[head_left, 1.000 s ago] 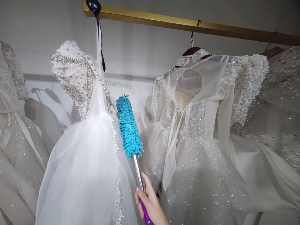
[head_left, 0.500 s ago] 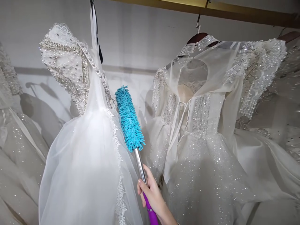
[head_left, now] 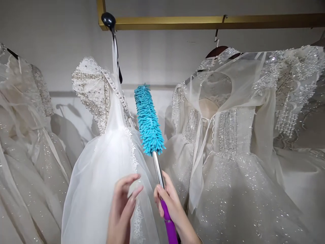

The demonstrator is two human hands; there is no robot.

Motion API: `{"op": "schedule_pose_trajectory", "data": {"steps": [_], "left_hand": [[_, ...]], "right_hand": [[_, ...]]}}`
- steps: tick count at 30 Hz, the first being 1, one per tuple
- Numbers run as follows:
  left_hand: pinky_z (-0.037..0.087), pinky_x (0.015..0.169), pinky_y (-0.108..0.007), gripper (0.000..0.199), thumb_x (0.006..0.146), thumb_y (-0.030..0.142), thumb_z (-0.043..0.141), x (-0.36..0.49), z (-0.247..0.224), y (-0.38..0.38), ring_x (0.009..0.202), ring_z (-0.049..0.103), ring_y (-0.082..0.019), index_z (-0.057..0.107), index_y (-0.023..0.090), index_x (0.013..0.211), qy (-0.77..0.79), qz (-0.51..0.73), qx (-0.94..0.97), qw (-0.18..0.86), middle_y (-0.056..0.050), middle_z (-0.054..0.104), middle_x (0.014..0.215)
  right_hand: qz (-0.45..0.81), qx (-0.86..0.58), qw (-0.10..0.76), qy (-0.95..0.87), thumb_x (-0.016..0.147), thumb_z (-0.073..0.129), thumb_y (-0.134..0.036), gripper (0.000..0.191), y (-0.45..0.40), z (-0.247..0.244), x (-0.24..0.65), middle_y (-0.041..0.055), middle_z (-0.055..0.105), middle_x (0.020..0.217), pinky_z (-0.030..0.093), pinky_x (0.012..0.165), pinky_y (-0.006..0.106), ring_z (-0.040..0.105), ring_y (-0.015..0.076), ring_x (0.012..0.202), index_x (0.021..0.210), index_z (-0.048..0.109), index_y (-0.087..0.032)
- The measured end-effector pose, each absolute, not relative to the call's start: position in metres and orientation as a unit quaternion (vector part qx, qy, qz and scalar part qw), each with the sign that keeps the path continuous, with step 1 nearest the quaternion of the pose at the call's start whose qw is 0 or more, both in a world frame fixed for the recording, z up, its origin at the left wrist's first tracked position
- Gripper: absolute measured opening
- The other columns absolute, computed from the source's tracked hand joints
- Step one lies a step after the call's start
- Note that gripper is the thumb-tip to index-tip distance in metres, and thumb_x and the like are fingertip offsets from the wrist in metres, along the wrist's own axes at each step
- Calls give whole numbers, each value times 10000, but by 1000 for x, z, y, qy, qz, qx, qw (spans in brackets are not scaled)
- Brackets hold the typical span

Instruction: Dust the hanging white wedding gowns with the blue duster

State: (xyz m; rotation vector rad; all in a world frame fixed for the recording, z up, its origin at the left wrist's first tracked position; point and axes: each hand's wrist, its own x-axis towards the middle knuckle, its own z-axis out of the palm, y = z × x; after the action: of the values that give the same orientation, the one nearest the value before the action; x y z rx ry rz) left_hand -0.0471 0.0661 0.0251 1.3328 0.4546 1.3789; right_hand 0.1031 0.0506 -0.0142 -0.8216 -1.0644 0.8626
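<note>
My right hand [head_left: 172, 205] grips a duster by its purple handle [head_left: 169, 227] and silver shaft; its blue fluffy head [head_left: 149, 120] points up between two hanging gowns. My left hand [head_left: 123, 208] is raised with fingers apart, against the tulle skirt of the white gown [head_left: 101, 176] on the left, just beside the shaft. That gown has a beaded, pearl-covered shoulder [head_left: 88, 88] and a lace trim down its edge. To the right of the duster hangs a sparkly ivory gown [head_left: 223, 149] with sheer sleeves.
A gold rail [head_left: 203, 22] runs across the top, carrying the hangers. More glittery gowns hang at the far left [head_left: 22, 135] and far right [head_left: 304, 112]. A pale wall lies behind the gowns.
My left hand has come into view from below and reached the white tulle. The duster has risen slightly and shifted right. The view tilted up, showing the rail again.
</note>
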Motion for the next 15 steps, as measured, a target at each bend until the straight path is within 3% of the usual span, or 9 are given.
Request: {"op": "schedule_pose_trajectory", "data": {"steps": [3, 6, 8, 10, 12, 15], "left_hand": [[375, 1023, -390, 461, 797, 453, 593, -17, 41, 90, 1307, 349, -263, 519, 254, 1206, 143, 515, 582, 613, -62, 434, 1392], [384, 1002, -365, 438, 833, 425, 550, 9, 60, 110, 1241, 451, -247, 493, 253, 1232, 100, 454, 585, 664, -61, 460, 1380], [448, 908, -333, 424, 831, 391, 558, 23, 70, 120, 1094, 580, -233, 491, 225, 1215, 89, 457, 567, 680, -73, 596, 1206], [494, 760, -277, 422, 801, 367, 598, 36, 73, 126, 890, 667, -201, 499, 191, 1171, 105, 496, 532, 678, -17, 661, 855], [489, 622, -224, 449, 760, 401, 635, 46, 66, 130, 706, 680, -165, 495, 183, 1127, 123, 527, 500, 676, 69, 541, 610], [417, 467, -160, 507, 717, 497, 648, 58, 36, 133, 569, 654, -123, 459, 212, 1093, 135, 528, 494, 678, 106, 465, 590]], "right_hand": [[381, -342, 694, -507, 899, 458, -386, 443, 53, 2, 100, -105, 552, 562, 298, 272, 93, 408, 9, 261, 1291, 289, -273], [392, -317, 674, -539, 884, 480, -383, 414, 60, 16, 99, -100, 577, 540, 295, 265, 99, 414, 19, 245, 1244, 330, -242], [416, -293, 664, -547, 865, 503, -379, 395, 65, 21, 99, -102, 572, 511, 284, 259, 102, 404, 21, 233, 1195, 366, -213], [440, -278, 663, -538, 844, 519, -357, 365, 69, 22, 100, -118, 534, 474, 274, 259, 102, 393, 21, 229, 1146, 393, -195], [464, -265, 664, -524, 825, 516, -297, 397, 68, 17, 102, -123, 509, 485, 298, 285, 106, 406, 22, 257, 1184, 376, -201], [517, -257, 671, -466, 767, 502, -190, 576, 59, -7, 107, -94, 540, 587, 355, 315, 128, 410, 22, 300, 1308, 310, -234]]}}
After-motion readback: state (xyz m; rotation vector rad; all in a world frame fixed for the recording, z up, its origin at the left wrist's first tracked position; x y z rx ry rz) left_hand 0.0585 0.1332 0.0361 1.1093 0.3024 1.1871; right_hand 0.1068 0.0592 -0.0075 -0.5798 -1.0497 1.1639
